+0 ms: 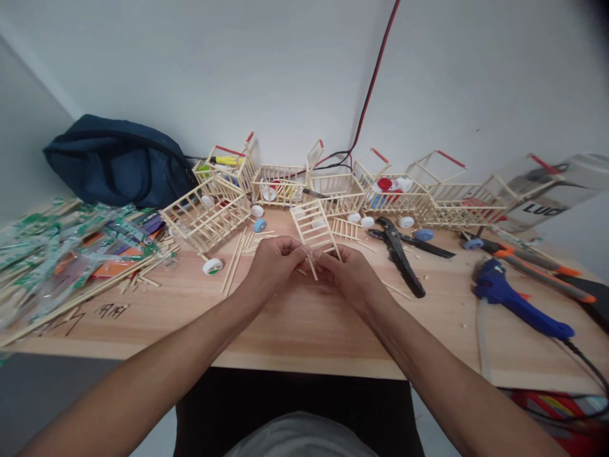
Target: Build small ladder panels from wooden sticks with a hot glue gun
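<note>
From my end I see the frame (314, 232) over the middle of the desk (304, 343), its near end pinched by left hand (275, 261) and right hand (353, 271), both equally near; its long axis runs from them toward the back edge, tipping slightly left. Carts (209, 216) line that edge, glue gun (521, 298) toward the right

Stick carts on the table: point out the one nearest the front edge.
The leftmost cart, between the plastic wrappers and the left hand; its white wheel juts forward, while the other carts stand farther back.
</note>
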A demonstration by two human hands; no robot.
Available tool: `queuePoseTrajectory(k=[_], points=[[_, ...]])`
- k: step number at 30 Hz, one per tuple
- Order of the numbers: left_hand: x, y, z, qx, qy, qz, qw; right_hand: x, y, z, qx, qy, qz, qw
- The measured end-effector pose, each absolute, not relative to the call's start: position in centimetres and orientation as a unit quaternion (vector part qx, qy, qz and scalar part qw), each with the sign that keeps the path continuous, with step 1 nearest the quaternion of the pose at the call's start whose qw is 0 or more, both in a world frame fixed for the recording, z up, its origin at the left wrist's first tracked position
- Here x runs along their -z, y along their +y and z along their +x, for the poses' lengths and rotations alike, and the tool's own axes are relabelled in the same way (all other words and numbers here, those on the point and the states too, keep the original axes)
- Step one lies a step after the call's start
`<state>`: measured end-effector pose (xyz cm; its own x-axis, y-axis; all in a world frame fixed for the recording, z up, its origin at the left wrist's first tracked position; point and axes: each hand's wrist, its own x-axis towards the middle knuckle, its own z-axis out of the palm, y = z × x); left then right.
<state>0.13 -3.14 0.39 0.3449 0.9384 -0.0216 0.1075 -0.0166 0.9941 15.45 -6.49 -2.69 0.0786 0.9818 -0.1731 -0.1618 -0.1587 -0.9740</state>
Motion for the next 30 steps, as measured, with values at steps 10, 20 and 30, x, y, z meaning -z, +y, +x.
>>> queuePoseTrajectory(k=[10,20,30], points=[[-0.42,-2.73,-0.31,-0.408,0.433,0.592,0.544,1.92,-6.77,15.69,-0.605,-0.356,-0.461,0.543],[-0.62,-3.10,0.00,-0.401,0.442,0.581,0.553,2.34,-6.68,15.40,-0.568,-0.363,-0.503,0.541],[-0.55,-3.30,0.18,-0.398,0.443,0.592,0.543,2.37,-6.64,15.36,-0.572,-0.348,-0.504,0.546]])
